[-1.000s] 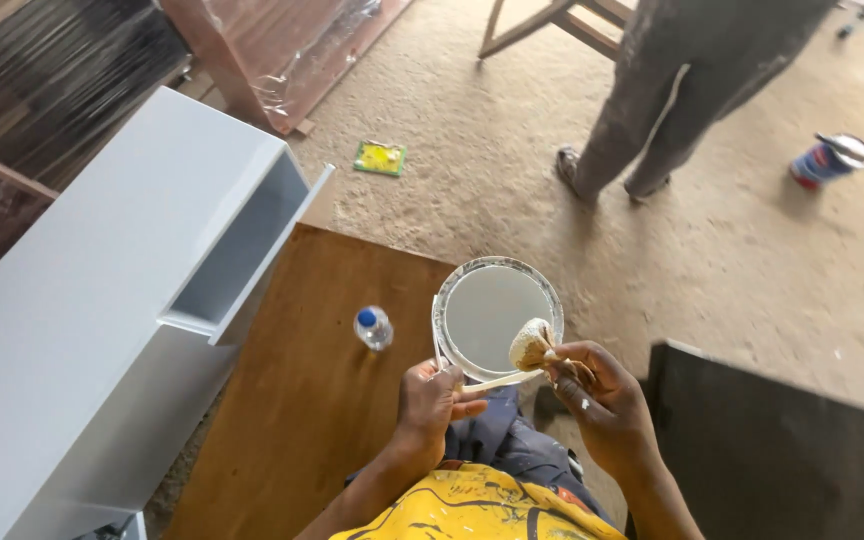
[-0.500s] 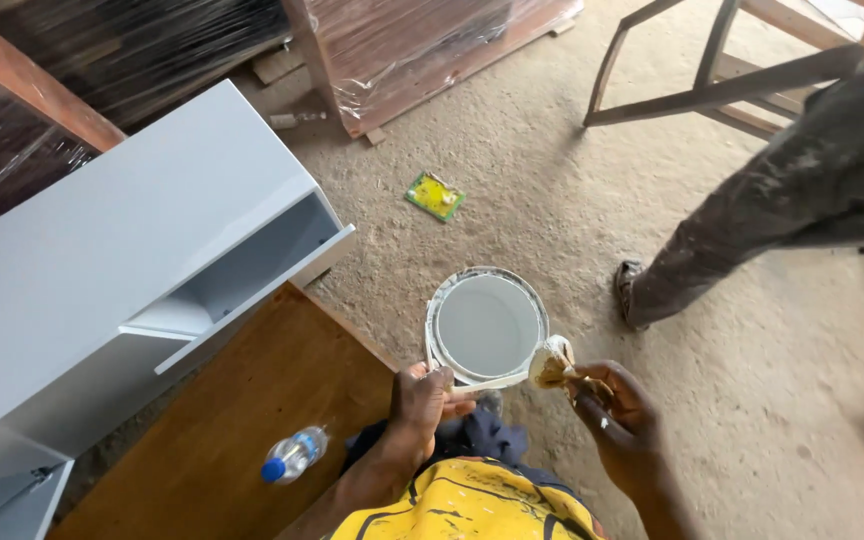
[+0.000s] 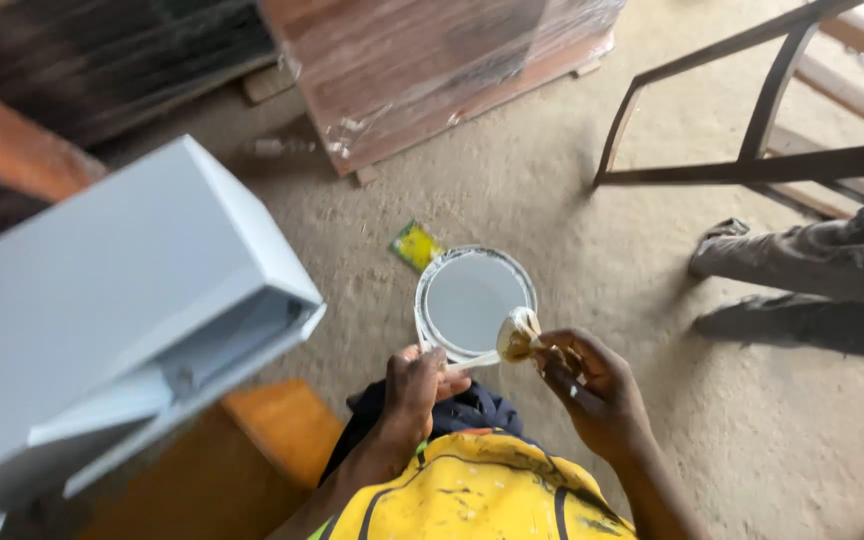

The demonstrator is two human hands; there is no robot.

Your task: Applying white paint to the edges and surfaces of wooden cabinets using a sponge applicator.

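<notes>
Grey paint fills a round paint can [image 3: 474,300], white-rimmed, held low over the sandy floor [image 3: 552,210] in front of the person's knees. Left hand [image 3: 417,385]: clasped on the can's near rim, thumb against the edge. Right hand [image 3: 592,395]: closed around a paint-smeared rag [image 3: 517,335], yellowish and wadded, pressed to the can's right near rim; the can sits just ahead of and between both hands.

Adjacent items: grey-white cabinet [image 3: 122,320] with an open compartment, to the left; brown wooden surface [image 3: 242,450] beneath it; small yellow-green packet [image 3: 417,245] on the floor just beyond the can; plastic-wrapped wooden panel [image 3: 432,70] farther off; dark metal frame [image 3: 772,130] upper right. Another person's trouser leg and shoe [image 3: 812,260] at right, well apart from the can.
</notes>
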